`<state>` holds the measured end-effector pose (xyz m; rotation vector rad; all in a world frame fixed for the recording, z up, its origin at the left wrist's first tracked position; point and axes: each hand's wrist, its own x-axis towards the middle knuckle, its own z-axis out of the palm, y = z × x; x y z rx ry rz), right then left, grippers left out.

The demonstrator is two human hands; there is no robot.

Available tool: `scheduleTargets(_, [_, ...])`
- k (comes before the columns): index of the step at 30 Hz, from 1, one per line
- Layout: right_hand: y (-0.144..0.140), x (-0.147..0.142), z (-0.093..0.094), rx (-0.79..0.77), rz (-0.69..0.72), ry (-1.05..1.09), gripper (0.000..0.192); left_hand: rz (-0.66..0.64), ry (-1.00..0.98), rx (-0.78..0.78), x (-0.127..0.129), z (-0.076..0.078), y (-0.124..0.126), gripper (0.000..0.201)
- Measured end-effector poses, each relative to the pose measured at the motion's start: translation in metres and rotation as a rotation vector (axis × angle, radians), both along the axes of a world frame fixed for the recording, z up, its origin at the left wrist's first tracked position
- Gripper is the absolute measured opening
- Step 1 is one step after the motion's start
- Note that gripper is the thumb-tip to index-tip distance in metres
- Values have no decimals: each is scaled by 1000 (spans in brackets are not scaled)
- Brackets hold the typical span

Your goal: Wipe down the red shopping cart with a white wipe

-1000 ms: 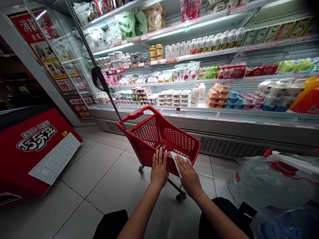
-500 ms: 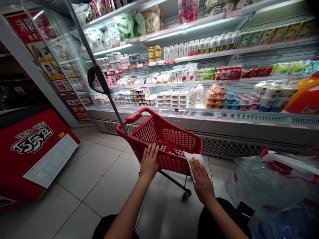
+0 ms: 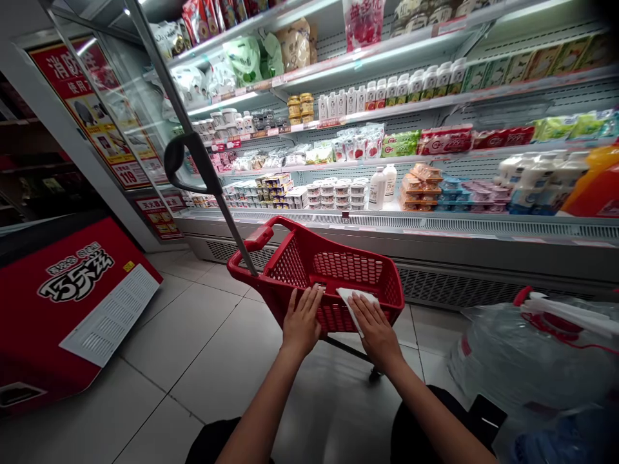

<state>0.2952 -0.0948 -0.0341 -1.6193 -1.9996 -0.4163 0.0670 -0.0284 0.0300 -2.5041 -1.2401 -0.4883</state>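
Wiping step: right hand (image 3: 374,328) flat, pressing white wipe (image 3: 352,301) on red shopping basket (image 3: 338,270) wall; left hand (image 3: 302,319) spread, steadying. Next pass needs firm bracing.

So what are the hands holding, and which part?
The right hand presses a white cloth flat against the red basket's near wall. The left hand lies flat on that same wall, gripping nothing.

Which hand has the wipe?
The right hand: it presses a white wipe flat against the near wall of the red basket. The left hand lies bare on the same wall, beside it.
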Motion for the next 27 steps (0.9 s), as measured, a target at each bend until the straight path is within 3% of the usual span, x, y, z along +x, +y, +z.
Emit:
scheduleTargets(5, [-11,39,-14,10,-106,72,93,150,-77,72,-32,27,9,86])
scheduleTargets(9, [4,44,-17,41,-146,172,81,135,-64,42,-28,30,3,76])
scheduleTargets(12, [20,19,-8,26,-56,176,81,123,-61,24,-14,29,-5,79])
scheduleTargets(17, [39,-51,19,10,138,196,86,145,-29,21,-3,34,-15,78])
scheduleTargets(20, [40,-67,29,12,214,201,89,134,-18,40,-7,36,-17,78])
scheduleTargets(23, [32,-52,28,9,237,175,89,115,-17,59,-13,35,-19,79])
scheduleTargets(27, [22,-19,12,34,160,198,78,115,-54,78,-13,33,-25,82])
